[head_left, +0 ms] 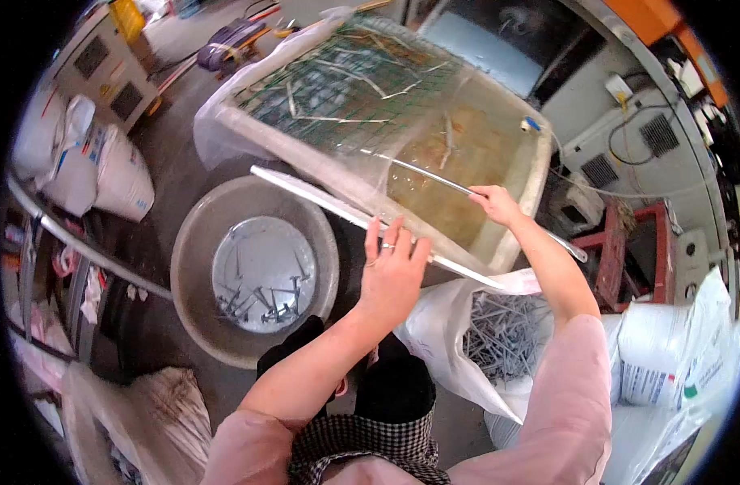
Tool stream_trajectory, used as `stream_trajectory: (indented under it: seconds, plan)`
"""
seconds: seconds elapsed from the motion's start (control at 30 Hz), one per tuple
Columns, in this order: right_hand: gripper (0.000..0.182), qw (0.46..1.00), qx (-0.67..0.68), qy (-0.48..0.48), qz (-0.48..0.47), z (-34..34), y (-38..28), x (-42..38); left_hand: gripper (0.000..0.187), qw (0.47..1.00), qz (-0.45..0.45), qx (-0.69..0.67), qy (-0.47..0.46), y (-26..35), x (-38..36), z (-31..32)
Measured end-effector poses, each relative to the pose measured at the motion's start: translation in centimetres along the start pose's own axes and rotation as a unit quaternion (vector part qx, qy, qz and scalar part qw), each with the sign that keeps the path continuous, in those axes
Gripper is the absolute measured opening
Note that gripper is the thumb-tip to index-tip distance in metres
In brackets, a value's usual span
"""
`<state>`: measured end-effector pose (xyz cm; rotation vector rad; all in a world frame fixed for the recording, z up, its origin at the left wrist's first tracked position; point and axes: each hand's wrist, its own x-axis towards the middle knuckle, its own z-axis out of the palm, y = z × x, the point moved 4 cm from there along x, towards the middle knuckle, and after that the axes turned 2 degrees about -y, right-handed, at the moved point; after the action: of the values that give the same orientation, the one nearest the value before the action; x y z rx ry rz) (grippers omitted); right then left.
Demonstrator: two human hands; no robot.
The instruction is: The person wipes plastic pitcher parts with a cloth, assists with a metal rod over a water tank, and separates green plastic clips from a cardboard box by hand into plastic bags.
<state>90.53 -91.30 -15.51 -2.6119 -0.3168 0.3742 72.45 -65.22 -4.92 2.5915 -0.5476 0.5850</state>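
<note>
My left hand (392, 271), a ring on one finger, has its fingers hooked over a long white strip (321, 194) along the near side of the tank; its thumb is hidden. My right hand (497, 204) is closed around a long metal rod-like handle (430, 176) slanting over the tank (531, 190). The handle's far end reaches toward the murky water (434, 198), where I cannot make out its tip. A green mesh (337, 85) with pale strips on it covers the tank's far left part.
A large round basin (193, 299) with several nails in it stands at left. An open white sack (442, 331) full of long nails is at right. More white sacks (123, 174) stand at left, a red metal frame (612, 259) at right. A metal rail (87, 234) crosses the left side.
</note>
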Motion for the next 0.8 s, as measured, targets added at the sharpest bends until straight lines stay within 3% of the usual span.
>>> stream_trajectory:
  seconds: [0.17, 0.23, 0.47, 0.8]
  plan:
    - [0.033, 0.975, -0.201, 0.016, 0.093, -8.1, -2.2, -6.2, 0.029, 1.000, 0.001, -0.012, 0.009, 0.2, -0.4, 0.2]
    - [0.033, 0.966, -0.212, 0.009, 0.148, -11.3, -2.5, -9.9, 0.031, 1.000, -0.006, -0.016, -0.015, 0.4, -0.5, -0.3]
    - [0.031, 0.942, -0.274, 0.074, 0.179, -17.1, -3.7, -20.3, 0.037, 0.998, -0.015, 0.029, -0.047, 1.0, -0.8, -0.4]
    - [0.033, 0.928, -0.279, 0.117, 0.218, -18.8, -4.5, -24.4, 0.035, 0.998, -0.010, 0.034, -0.049, 0.9, -1.3, -0.2]
